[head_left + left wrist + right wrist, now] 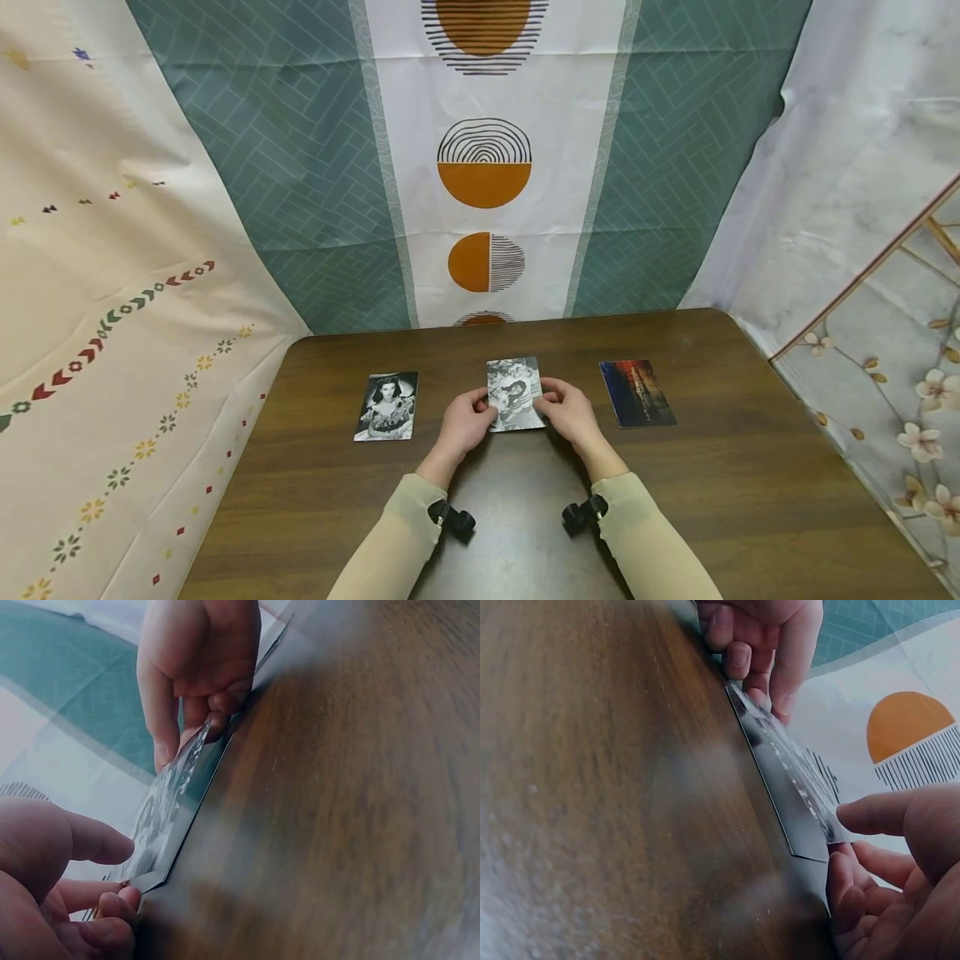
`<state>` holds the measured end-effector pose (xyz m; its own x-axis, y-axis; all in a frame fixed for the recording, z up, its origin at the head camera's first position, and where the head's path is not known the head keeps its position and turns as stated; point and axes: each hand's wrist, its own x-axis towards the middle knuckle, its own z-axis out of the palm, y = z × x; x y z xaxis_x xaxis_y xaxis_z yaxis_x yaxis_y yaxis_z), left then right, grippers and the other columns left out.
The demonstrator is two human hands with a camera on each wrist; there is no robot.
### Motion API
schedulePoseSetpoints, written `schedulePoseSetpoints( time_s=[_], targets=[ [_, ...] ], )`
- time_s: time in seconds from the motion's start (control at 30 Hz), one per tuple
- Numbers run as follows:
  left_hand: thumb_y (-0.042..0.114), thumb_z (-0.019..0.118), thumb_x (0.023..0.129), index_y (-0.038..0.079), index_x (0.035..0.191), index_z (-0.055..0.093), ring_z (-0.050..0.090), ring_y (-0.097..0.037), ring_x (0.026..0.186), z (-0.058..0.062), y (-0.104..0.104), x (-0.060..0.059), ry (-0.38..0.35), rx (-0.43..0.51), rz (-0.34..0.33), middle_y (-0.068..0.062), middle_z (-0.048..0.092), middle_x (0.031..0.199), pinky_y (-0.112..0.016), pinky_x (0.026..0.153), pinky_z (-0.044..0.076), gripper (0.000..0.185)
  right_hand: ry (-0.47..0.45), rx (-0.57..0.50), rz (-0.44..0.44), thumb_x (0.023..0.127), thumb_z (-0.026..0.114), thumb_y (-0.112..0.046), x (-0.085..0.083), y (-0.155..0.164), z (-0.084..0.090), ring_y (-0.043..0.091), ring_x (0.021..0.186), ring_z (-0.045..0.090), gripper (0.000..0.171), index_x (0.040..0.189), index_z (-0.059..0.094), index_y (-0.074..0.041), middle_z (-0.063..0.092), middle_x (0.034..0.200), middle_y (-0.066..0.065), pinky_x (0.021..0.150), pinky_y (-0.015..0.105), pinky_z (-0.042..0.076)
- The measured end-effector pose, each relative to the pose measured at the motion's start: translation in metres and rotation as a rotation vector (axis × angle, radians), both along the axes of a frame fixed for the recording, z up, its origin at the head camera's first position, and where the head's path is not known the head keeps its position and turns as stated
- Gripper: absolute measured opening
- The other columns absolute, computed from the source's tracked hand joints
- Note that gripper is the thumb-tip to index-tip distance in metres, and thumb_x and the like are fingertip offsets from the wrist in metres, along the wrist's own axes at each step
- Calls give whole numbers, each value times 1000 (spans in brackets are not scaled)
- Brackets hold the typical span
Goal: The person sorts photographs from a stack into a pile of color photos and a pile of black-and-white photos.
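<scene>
A black-and-white photo (514, 387) sits at the middle of the dark wooden table (750, 483), held between both hands. My left hand (480, 410) pinches its left edge and my right hand (551, 400) pinches its right edge. In the left wrist view the photo (169, 806) is tilted a little off the wood, with the left hand (90, 892) at its near corner and the right hand (199, 682) at the far side. The right wrist view shows the same photo (795, 776) edge-on between the right hand (885, 870) and the left hand (769, 645).
A black-and-white portrait photo (386, 406) lies flat to the left, and a dark red and blue photo (637, 392) to the right. Patterned cloth hangs behind the table (487, 183) and along both sides. A black strap sits on each wrist.
</scene>
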<state>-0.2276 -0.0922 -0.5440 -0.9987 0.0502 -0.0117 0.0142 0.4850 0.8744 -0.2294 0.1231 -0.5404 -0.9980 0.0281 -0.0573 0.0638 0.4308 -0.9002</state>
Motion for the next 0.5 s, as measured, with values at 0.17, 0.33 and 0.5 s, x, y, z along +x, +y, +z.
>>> schedulePoseSetpoints(
  time_s=[0.17, 0.33, 0.5],
  targets=[
    [6, 67, 91, -5, 141, 66, 55, -17, 85, 0, -5, 2, -5, 23, -9, -2, 61, 92, -32, 77, 44, 51, -5, 9, -4, 97, 74, -14, 1, -4, 1, 31, 109, 66, 47, 143, 67, -3, 74, 112, 14, 94, 48, 51],
    [4, 66, 93, -3, 141, 67, 56, -17, 87, 2, -14, 4, 12, 36, 5, -1, 62, 91, -34, 80, 44, 49, 4, 6, -4, 96, 75, -13, 1, -8, 2, 31, 109, 66, 45, 140, 70, -3, 75, 110, 12, 96, 48, 49],
    [7, 66, 95, -1, 141, 68, 58, -19, 94, 5, -23, 6, 12, 22, 15, -1, 65, 95, -34, 84, 44, 47, 22, 17, 11, 96, 76, -13, 3, -15, 3, 28, 104, 66, 44, 138, 71, -3, 75, 106, 10, 90, 44, 50]
  ],
)
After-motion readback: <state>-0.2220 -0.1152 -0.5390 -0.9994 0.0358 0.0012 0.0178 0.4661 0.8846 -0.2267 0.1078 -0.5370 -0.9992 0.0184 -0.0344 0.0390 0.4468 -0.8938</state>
